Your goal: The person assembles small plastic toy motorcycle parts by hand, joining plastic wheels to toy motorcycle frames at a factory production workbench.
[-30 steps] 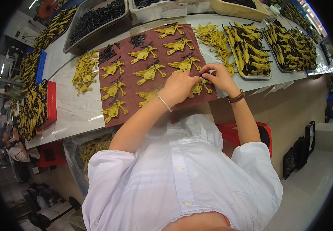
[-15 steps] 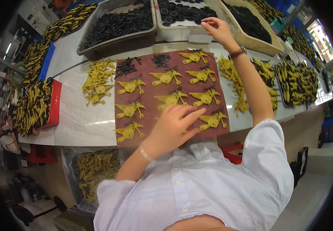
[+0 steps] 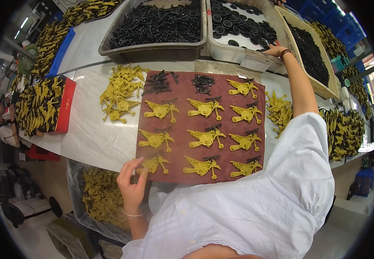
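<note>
My right hand (image 3: 275,51) reaches over the near right corner of a white tub (image 3: 223,50) with black toy wheels (image 3: 233,27) in it. Its fingertips are at the wheels, and whether they hold one is hard to see. At the near left corner of a maroon cloth (image 3: 176,148), my left hand (image 3: 130,183) is open, thumb and fingers apart, beside a yellow plastic part (image 3: 154,164). Several such flat yellow parts (image 3: 205,138) lie in rows on the cloth, most with thin black pieces along their upper side. Two small piles of black pieces (image 3: 203,83) lie along its far edge.
Loose yellow parts (image 3: 120,93) are heaped left of the cloth, others (image 3: 278,110) right of it. A grey tub (image 3: 152,52) and a cream tub (image 3: 321,88) of black pieces flank the white one. A red box (image 3: 66,105) stands at left, a lined bin (image 3: 102,194) below the table.
My right hand has moved from above the tub's rim down to the wheels at its near right corner. My left hand has moved left, from over the cloth's middle to its near left corner.
</note>
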Demonstrator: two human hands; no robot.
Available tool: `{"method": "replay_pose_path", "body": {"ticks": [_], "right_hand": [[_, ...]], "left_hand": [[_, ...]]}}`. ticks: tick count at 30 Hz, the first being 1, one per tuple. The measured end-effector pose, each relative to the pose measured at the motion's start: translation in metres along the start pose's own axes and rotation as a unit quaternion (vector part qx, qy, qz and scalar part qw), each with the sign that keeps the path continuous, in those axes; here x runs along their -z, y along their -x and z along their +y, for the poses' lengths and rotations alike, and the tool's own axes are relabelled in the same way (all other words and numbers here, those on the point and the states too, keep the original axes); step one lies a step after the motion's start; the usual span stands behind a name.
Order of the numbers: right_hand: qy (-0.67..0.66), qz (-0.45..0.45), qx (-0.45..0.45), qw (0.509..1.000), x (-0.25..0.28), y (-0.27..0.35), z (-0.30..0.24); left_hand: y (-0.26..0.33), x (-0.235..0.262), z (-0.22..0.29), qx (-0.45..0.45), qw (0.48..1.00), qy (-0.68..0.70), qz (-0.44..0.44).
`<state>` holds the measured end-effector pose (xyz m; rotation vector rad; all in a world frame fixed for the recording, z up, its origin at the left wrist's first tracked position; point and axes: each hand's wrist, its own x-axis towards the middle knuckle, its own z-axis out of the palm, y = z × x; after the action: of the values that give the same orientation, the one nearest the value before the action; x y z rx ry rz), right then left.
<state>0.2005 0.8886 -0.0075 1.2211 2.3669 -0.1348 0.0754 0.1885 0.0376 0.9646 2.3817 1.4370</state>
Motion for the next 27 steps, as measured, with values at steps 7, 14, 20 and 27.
{"method": "replay_pose_path", "body": {"ticks": [7, 14, 20, 27], "right_hand": [[-0.008, 0.008, 0.093, 0.996, 0.006, 0.036, -0.028], [-0.006, -0.015, 0.162, 0.987, 0.015, 0.015, -0.054], [-0.068, -0.026, 0.144, 0.987, 0.022, 0.037, -0.093], [-0.07, -0.024, 0.198, 0.977, 0.023, 0.023, -0.1]], "left_hand": [[-0.001, -0.018, 0.015, -0.049, 0.998, -0.034, -0.014], [0.012, -0.03, 0.021, -0.006, 1.0, -0.015, -0.004], [0.006, -0.048, 0.026, -0.039, 0.999, -0.019, -0.019], [-0.015, -0.065, 0.038, -0.075, 0.996, -0.031, -0.044]]}}
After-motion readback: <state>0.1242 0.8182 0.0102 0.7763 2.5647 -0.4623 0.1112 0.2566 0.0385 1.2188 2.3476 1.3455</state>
